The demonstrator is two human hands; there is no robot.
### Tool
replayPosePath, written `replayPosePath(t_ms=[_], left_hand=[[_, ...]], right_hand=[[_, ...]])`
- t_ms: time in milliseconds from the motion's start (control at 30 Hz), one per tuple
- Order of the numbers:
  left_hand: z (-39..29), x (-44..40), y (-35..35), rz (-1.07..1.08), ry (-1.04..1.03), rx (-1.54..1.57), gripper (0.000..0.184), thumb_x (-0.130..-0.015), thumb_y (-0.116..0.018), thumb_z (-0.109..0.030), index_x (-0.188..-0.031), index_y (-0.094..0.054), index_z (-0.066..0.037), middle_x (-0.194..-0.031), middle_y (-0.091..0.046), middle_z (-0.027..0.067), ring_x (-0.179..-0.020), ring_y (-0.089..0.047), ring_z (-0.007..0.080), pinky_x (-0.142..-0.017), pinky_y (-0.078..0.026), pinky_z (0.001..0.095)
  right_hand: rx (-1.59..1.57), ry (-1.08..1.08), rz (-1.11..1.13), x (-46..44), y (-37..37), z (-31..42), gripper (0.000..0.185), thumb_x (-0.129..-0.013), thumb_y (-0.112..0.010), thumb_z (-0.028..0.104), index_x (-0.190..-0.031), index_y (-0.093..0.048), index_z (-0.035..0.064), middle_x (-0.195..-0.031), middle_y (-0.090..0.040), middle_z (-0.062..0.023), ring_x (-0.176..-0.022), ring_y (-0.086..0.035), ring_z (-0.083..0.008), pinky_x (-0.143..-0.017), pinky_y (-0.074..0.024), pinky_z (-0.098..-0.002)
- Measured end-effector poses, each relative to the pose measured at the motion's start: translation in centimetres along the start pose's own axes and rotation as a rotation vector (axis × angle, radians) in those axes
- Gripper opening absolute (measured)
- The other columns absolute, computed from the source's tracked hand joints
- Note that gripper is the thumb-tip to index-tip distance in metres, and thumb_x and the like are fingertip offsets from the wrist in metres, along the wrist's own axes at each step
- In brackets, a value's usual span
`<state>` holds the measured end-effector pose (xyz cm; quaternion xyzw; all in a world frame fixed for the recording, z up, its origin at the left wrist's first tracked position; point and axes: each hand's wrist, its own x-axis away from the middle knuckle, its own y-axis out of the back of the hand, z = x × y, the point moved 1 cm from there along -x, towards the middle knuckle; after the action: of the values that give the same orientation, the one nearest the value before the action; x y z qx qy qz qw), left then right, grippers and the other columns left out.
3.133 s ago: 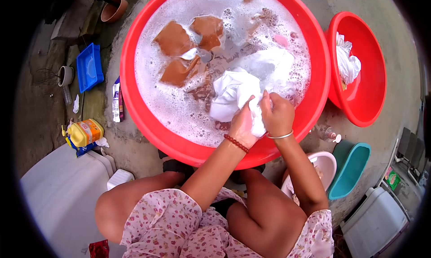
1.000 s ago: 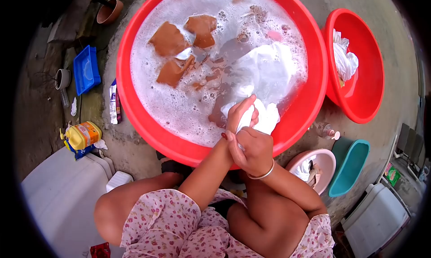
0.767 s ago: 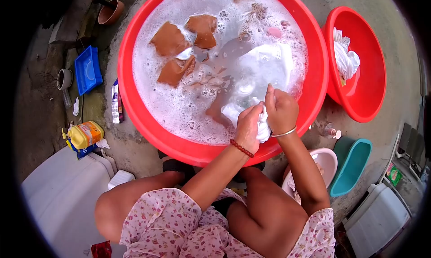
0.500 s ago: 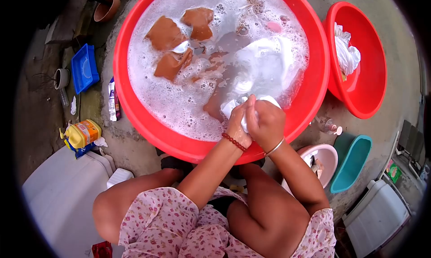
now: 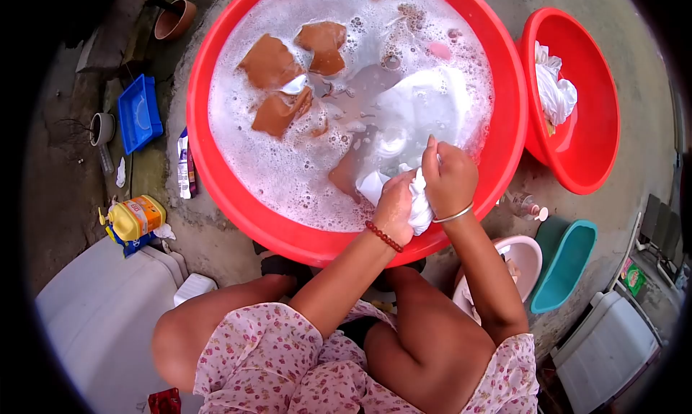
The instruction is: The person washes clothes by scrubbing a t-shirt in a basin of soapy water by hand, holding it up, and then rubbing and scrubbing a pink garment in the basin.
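Observation:
Suds and cloudy water fill a large red basin (image 5: pixel 198 118) in front of me. Over its near side, both fists are closed on a bunched wet white cloth (image 5: pixel 419 206). My left hand (image 5: pixel 395 211), with a red bead bracelet, grips it from the left, and a flap of it hangs toward the water. My right hand (image 5: pixel 454 180), wearing a silver bangle, is closed at the cloth's right side, thumb raised. More white fabric (image 5: pixel 425 100) lies under the water just beyond. Brown cloth (image 5: pixel 270 62) pokes through the foam at the left.
At the right, a smaller red basin (image 5: pixel 602 118) holds white cloth (image 5: pixel 555 97). Near it are a clear bottle (image 5: pixel 525 205), a pink basin (image 5: pixel 530 252) and a teal tub (image 5: pixel 569 266). At the left are a blue tray (image 5: pixel 139 115) and a yellow jug (image 5: pixel 137 218).
My hands were pressed together around the cloth. Now they are apart, the right one higher and further right, with twisted cloth showing between them.

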<state>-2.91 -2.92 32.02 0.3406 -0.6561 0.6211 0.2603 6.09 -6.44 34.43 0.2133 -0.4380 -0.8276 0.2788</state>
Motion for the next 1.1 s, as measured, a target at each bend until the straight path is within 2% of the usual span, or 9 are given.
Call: replayPosePath(t_ms=[67,233,300,433,633,700,900,967,1100], left_hand=[[-0.4,0.5,-1.1,-0.187,-0.021,0.108,0.021,-0.09,-0.052,-0.025,-0.075,-0.049,-0.011,-0.055,-0.049,-0.0008,-0.05,-0.049,0.0143,-0.047,-0.04,0.0301],[-0.2,-2.1,4.8,0.556,0.213,0.362,0.02,-0.089,-0.051,-0.023,-0.096,-0.059,-0.006,-0.089,-0.062,0.0038,-0.08,-0.059,0.0154,-0.07,-0.048,0.0281],[-1.6,0.7,-0.9,0.102,0.104,0.199,0.023,-0.089,-0.053,-0.023,-0.103,-0.058,-0.006,-0.093,-0.063,0.0035,-0.084,-0.061,0.015,-0.073,-0.048,0.028],[-5.3,0.8,-2.1,0.225,-0.26,-0.165,0.017,-0.088,-0.056,-0.016,-0.099,-0.055,-0.002,-0.092,-0.06,0.0052,-0.09,-0.058,0.0126,-0.079,-0.045,0.0244],[-6.0,-4.9,4.8,-0.108,-0.835,-0.97,0.051,-0.082,-0.06,-0.01,-0.128,-0.042,0.003,-0.121,-0.053,0.0166,-0.111,-0.051,0.0237,-0.095,-0.039,0.0319],[-5.7,-5.2,7.0,-0.136,-0.626,-1.287,0.051,-0.081,-0.06,-0.015,-0.128,-0.046,-0.002,-0.126,-0.05,0.0217,-0.119,-0.046,0.0308,-0.099,-0.036,0.035],[-5.6,-4.9,6.8,-0.135,-0.202,-1.091,0.036,-0.088,-0.056,-0.018,-0.118,-0.051,0.001,-0.119,-0.053,0.0116,-0.105,-0.053,0.0197,-0.09,-0.042,0.0293],[-4.3,-5.9,8.0,0.131,-0.221,-0.223,0.023,-0.092,-0.054,-0.024,-0.102,-0.056,-0.004,-0.096,-0.058,0.0062,-0.083,-0.055,0.0124,-0.076,-0.047,0.0276],[-4.8,-5.1,4.9,0.102,-0.181,0.027,0.019,-0.094,-0.049,-0.026,-0.093,-0.051,-0.007,-0.088,-0.054,0.0056,-0.07,-0.055,0.0154,-0.063,-0.048,0.0315]], right_hand=[[-0.109,0.085,0.012,2.0,0.8,2.4,0.026,-0.082,-0.058,0.015,-0.059,-0.05,0.0056,-0.054,-0.049,-0.0124,-0.049,-0.051,-0.0293,-0.044,-0.0384,-0.0389],[-0.169,0.263,0.011,3.6,0.3,3.7,0.029,-0.081,-0.06,0.02,-0.058,-0.049,0.0062,-0.052,-0.048,-0.01,-0.047,-0.051,-0.0287,-0.044,-0.0388,-0.0365],[-0.043,-0.114,0.082,-0.4,-0.4,-0.8,0.039,-0.086,-0.056,0.028,-0.056,-0.05,0.0044,-0.05,-0.047,-0.0099,-0.044,-0.048,-0.0246,-0.044,-0.0373,-0.0345],[-0.645,-0.517,0.061,-3.0,-0.9,-8.6,0.052,-0.091,-0.05,0.042,-0.062,-0.056,-0.0003,-0.049,-0.043,-0.0112,-0.045,-0.041,-0.0168,-0.047,-0.0356,-0.0334],[-0.126,0.106,0.192,-0.2,-3.2,-7.1,0.032,-0.088,-0.053,0.027,-0.112,-0.052,0.0062,-0.093,-0.059,-0.0196,-0.077,-0.058,-0.0362,-0.069,-0.0466,-0.0407],[0.071,0.094,0.651,1.6,-5.2,-6.9,0.043,-0.082,-0.055,0.015,-0.123,-0.044,0.01,-0.098,-0.055,-0.0188,-0.083,-0.059,-0.0374,-0.071,-0.0474,-0.0454],[-0.104,-0.035,0.351,1.2,-5.7,-6.1,0.018,-0.08,-0.058,0.011,-0.095,-0.061,0.0036,-0.088,-0.06,-0.0198,-0.083,-0.059,-0.0366,-0.073,-0.0478,-0.0427],[-0.332,0.046,0.269,1.5,-1.7,-0.3,0.016,-0.08,-0.061,0.015,-0.092,-0.06,0.0041,-0.085,-0.06,-0.017,-0.078,-0.058,-0.0356,-0.067,-0.0461,-0.0409],[-0.308,0.3,0.33,4.9,0.5,5.4,0.015,-0.077,-0.068,0.02,-0.074,-0.059,0.0086,-0.065,-0.056,-0.0076,-0.055,-0.056,-0.0263,-0.049,-0.0427,-0.0336]])
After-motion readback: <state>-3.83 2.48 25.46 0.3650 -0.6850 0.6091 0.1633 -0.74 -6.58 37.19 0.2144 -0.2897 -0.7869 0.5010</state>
